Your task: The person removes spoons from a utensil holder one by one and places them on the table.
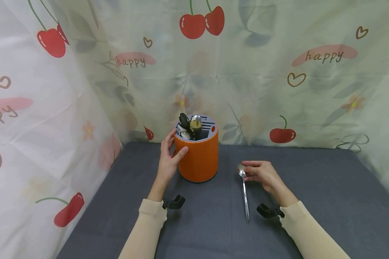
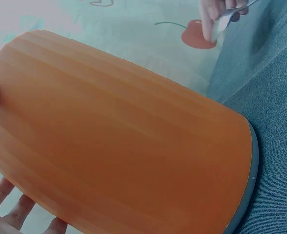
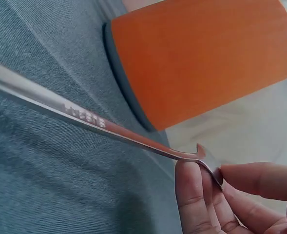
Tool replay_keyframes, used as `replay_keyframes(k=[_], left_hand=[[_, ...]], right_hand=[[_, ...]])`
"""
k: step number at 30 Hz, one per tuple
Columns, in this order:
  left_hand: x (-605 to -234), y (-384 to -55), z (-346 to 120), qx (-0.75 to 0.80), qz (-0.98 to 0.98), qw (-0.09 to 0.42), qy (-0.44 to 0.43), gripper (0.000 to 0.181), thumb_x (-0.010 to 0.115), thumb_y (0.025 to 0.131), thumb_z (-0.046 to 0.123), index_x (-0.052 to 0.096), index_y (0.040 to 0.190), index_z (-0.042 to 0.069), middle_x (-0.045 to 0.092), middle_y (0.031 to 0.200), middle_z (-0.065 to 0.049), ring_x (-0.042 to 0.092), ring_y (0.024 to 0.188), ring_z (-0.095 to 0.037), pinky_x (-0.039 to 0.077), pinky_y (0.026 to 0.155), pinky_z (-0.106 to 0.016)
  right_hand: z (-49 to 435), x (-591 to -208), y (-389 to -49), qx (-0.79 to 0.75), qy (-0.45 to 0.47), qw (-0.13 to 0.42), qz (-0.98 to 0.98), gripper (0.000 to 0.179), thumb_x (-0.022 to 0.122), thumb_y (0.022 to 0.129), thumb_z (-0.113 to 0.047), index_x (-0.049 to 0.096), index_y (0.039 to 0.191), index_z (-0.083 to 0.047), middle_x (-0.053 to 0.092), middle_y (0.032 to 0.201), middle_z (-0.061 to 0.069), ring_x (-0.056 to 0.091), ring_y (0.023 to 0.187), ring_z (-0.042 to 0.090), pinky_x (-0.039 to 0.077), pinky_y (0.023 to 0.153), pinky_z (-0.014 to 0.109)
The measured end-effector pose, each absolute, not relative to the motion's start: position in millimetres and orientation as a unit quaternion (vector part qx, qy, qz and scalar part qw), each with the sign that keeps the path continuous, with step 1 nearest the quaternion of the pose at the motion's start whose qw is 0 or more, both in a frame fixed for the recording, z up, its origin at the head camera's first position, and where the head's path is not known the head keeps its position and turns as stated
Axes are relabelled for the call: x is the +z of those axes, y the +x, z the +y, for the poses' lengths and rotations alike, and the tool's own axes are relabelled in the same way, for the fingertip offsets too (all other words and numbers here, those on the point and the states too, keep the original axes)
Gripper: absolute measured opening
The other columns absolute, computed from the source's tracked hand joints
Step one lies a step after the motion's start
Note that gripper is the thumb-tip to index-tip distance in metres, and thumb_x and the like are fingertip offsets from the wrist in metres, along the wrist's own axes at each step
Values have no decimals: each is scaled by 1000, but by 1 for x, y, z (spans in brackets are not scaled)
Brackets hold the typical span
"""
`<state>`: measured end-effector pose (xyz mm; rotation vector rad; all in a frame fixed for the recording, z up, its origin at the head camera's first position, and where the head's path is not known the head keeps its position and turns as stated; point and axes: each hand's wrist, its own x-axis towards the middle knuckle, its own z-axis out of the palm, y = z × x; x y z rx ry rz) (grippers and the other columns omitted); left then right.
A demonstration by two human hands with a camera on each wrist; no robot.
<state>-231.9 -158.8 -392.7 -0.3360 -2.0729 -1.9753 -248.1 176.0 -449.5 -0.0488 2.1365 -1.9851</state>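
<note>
An orange utensil holder (image 1: 199, 160) with a grey slotted top stands upright on the dark cloth. My left hand (image 1: 168, 158) grips its left side near the top, thumb across the front and fingers round the far side. Several utensils (image 1: 190, 126) poke out of the large opening in its top. To its right, my right hand (image 1: 262, 174) pinches a metal spoon (image 1: 245, 201) by the bowl end between thumb and fingers. The spoon's long handle (image 3: 85, 114) points back toward me; in the right wrist view the fingertips (image 3: 233, 175) lie against the bowl.
The dark grey cloth (image 1: 201, 223) covers the table. A patterned curtain (image 1: 246, 90) with cherries hangs behind it, and another fabric side (image 1: 35, 144) closes off the left. A black wrist mount (image 1: 174, 202) is on my left wrist, a second (image 1: 269, 211) on my right.
</note>
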Motion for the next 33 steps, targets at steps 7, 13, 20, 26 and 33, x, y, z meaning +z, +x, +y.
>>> replay_keyframes(k=[7, 13, 20, 26, 33], left_hand=[[-395, -232, -159, -680, -715, 126, -108, 68, 69, 102, 17, 36, 162, 25, 25, 163, -9, 25, 154, -29, 25, 124, -56], [-396, -231, -159, -681, -712, 128, -111, 68, 68, 103, 17, 35, 162, 24, 24, 163, -8, 25, 154, -29, 25, 124, -55], [-394, -231, -159, -680, -713, 130, -111, 68, 68, 103, 16, 35, 162, 24, 24, 163, -8, 25, 154, -29, 25, 124, -54], [-392, -231, -158, -681, -713, 127, -111, 68, 68, 103, 16, 35, 162, 24, 23, 164, -9, 24, 155, -29, 25, 124, -53], [-392, -232, -159, -681, -713, 128, -110, 69, 68, 102, 15, 35, 162, 23, 23, 164, -9, 24, 155, -29, 25, 124, -53]], right_hand=[[178, -466, -245, -700, -14, 132, 702, 50, 58, 103, 2, 43, 147, 18, 61, 129, 29, 72, 84, 16, 62, 79, 33], [179, -476, -246, -707, -12, 131, 695, 49, 58, 103, 4, 43, 146, 20, 70, 109, 11, 72, 81, 16, 62, 77, 31], [179, -482, -248, -707, -17, 126, 696, 47, 57, 102, 7, 44, 144, 22, 73, 98, 7, 72, 79, 14, 62, 74, 29], [176, -484, -246, -678, -26, 106, 727, 43, 59, 100, 8, 48, 138, 25, 74, 100, 18, 72, 72, 14, 62, 71, 29], [172, -484, -246, -656, 1, 97, 748, 39, 60, 100, 8, 53, 136, 23, 72, 107, 26, 72, 69, 15, 62, 68, 30]])
